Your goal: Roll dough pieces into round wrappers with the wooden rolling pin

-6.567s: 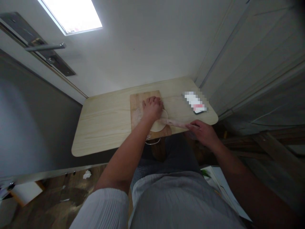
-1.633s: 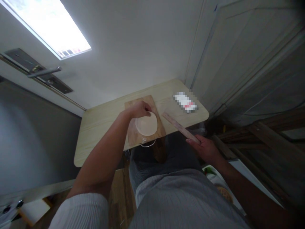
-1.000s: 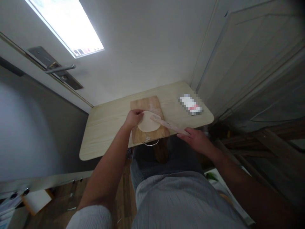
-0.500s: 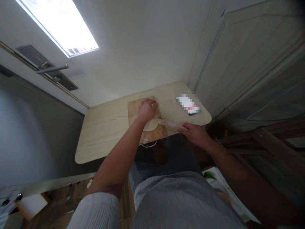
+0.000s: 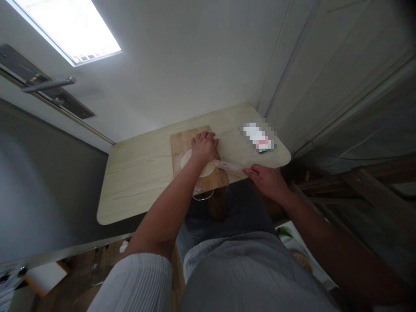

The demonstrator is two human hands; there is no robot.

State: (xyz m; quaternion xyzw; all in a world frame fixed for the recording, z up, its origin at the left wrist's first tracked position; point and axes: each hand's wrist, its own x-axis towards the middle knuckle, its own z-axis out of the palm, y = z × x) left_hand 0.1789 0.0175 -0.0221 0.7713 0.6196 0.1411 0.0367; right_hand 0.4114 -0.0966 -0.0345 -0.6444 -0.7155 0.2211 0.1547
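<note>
A round, flat, pale disc that looks like dough (image 5: pixel 186 158) lies on a wooden cutting board (image 5: pixel 182 141), partly hidden by my left hand and forearm. My left hand (image 5: pixel 205 146) rests over the disc's far right part, palm down, its fingers stretched and slightly apart. My right hand (image 5: pixel 264 180), just off the table's front edge, is closed around the near end of a long, narrow, pale strip (image 5: pixel 230 167). From there the strip runs left across the board to beside my left wrist. Its exact kind is too blurred to make out.
The board sits on a light wooden table (image 5: pixel 139 169) against a white door with a metal handle (image 5: pixel 48 84). A phone (image 5: pixel 259 138), partly pixelated, lies at the table's right. A wire handle (image 5: pixel 204 197) sticks out past the front edge. Wooden beams (image 5: pixel 373 186) stand at right.
My left hand has shifted slightly right and its fingers have flattened out, so more of the disc's left side shows. My right hand keeps its hold on the strip. The view has turned a little.
</note>
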